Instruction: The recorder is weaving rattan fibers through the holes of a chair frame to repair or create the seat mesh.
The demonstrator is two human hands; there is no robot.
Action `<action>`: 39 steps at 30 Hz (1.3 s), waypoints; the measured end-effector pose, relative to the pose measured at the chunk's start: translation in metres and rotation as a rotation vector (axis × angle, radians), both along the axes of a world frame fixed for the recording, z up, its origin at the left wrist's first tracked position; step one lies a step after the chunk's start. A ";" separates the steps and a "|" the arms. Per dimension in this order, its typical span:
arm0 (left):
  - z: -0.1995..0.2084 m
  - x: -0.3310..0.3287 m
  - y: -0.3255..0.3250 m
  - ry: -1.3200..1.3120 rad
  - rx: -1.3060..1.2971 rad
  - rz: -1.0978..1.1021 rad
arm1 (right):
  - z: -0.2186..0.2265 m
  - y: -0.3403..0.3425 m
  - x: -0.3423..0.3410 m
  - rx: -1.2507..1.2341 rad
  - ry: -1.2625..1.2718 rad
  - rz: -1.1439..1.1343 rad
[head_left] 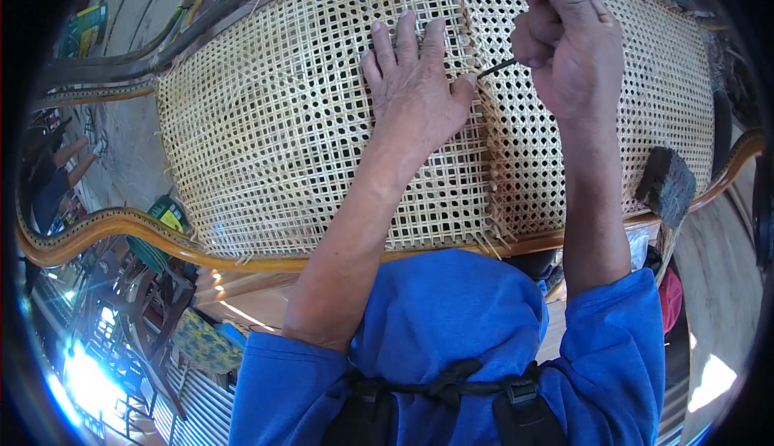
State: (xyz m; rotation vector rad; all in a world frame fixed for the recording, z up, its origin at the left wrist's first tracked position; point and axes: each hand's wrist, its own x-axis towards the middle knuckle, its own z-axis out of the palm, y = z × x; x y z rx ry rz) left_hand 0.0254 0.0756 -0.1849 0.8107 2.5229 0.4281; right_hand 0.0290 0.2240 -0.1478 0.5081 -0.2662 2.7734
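- Left hand (415,91): palm down, fingers spread, gripping nothing; lies flat on the woven cane webbing (266,124), probably to steady it. Thumb reaches toward the seam (492,156), next to the tool tip.
- Right hand (572,59): closed in a fist around a thin dark tool (497,67), awl-like; handle hidden in the fist. Shaft slants down-left to the seam; the firm grip looks meant for control or pushing. Can't tell if the tip is in the weave.
- Cane webbing: under both hands, stretched across the curved wooden frame (133,227), which seems to support its edges. Seam runs crosswise between two panels; loose strand ends stick out near the front rail.
- Rough dark block (667,184): at the right front edge, overlapping webbing and rail, maybe as a weight; purpose unclear.
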 end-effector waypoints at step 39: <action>0.020 -0.060 0.028 -0.442 0.052 -0.534 | 0.069 0.004 0.136 1.210 -1.489 -0.241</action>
